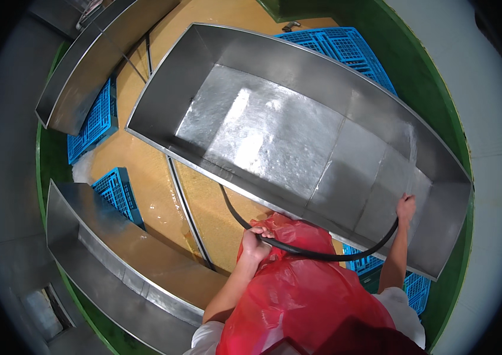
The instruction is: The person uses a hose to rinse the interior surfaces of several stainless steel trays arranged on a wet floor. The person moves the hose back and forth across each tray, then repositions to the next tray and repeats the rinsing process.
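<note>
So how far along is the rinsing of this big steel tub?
The tub floor already shines wet. In hand: the right hand aims the black hose at the tub's right wall, with water streaming there, and the left hand holds the hose's slack. The other tubs' state can't be judged.

There is just one view. It comes from a camera on the person's head, and it looks down from high up. The picture is round and wide, so straight edges bend near the rim and the corners are dark. The person's arms come in from the bottom edge, close to the camera. The left hand point(255, 241) and the right hand point(405, 207) sit low in the picture. The big steel tub point(375, 112) fills the middle and looks near. The wet floor point(144, 165) lies farther down, to the left. The far rim is blurry, perhaps a wall.
</note>
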A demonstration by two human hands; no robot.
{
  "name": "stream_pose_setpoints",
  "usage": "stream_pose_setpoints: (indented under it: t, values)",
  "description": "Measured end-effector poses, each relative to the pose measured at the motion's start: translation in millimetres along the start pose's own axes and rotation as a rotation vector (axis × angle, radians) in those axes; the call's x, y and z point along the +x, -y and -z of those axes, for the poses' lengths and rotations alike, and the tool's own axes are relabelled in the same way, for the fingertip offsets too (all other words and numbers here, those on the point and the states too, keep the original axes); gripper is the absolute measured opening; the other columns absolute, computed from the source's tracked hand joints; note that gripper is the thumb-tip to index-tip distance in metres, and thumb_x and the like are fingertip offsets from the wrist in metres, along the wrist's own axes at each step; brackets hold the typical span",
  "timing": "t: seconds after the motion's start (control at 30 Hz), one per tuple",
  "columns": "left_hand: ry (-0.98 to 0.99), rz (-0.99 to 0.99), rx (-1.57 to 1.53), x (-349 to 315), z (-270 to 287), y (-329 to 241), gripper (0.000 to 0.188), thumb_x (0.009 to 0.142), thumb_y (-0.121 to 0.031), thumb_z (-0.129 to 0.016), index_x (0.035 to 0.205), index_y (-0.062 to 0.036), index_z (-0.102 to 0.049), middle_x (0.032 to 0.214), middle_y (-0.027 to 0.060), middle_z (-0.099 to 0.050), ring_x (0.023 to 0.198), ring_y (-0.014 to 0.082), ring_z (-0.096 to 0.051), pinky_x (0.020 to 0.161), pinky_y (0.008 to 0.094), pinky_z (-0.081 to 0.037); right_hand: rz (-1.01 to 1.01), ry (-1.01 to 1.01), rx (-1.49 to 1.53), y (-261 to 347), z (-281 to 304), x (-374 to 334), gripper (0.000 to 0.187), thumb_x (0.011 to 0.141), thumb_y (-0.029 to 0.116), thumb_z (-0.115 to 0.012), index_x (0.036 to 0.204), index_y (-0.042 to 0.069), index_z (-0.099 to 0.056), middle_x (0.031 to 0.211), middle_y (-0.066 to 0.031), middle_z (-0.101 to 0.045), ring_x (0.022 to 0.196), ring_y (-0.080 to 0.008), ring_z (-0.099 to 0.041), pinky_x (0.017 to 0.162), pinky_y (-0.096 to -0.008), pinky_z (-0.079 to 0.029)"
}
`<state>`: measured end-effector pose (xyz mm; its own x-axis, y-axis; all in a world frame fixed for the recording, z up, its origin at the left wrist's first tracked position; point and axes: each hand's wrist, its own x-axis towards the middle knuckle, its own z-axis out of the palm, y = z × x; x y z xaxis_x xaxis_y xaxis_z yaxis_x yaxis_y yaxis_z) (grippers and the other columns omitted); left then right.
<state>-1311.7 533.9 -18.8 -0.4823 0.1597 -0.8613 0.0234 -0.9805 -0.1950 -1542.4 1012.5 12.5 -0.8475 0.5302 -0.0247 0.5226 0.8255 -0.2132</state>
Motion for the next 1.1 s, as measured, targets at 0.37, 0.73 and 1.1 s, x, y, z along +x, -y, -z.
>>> stream_pose_setpoints:
  t: [0.37,0.73,1.1]
  values:
    - [0.062,-0.150,-0.214,-51,17,-80,0.004,0.065,0.000,-0.047,0.064,-0.0005,-0.043,0.060,0.0018,-0.035,0.053,0.0135,-0.035,0.055,0.0268,-0.037,0.688,0.206,0.295,254,-116,-26,0.028,0.094,0.029,-0.052,0.096,0.001,-0.052,0.083,-0.0267,-0.064,0.084,-0.0452,-0.061,0.072,-0.0529,-0.046]
    - [0.185,-0.254,-0.533,-88,80,-196,0.004,0.063,-0.002,-0.047,0.062,-0.0019,-0.044,0.057,0.0025,-0.035,0.051,0.0147,-0.034,0.053,0.0276,-0.036,0.811,0.335,0.278,487,-79,-176,0.029,0.093,0.028,-0.053,0.102,0.001,-0.052,0.081,-0.0272,-0.064,0.084,-0.0479,-0.061,0.077,-0.0516,-0.046]
    - [0.215,-0.199,-0.552,-110,109,-299,0.006,0.065,-0.002,-0.047,0.063,-0.0034,-0.041,0.058,0.0016,-0.035,0.051,0.0137,-0.035,0.052,0.0260,-0.037,0.888,0.267,0.208,549,-83,-268,0.029,0.093,0.028,-0.054,0.101,0.000,-0.052,0.078,-0.0275,-0.064,0.082,-0.0466,-0.061,0.076,-0.0517,-0.045]
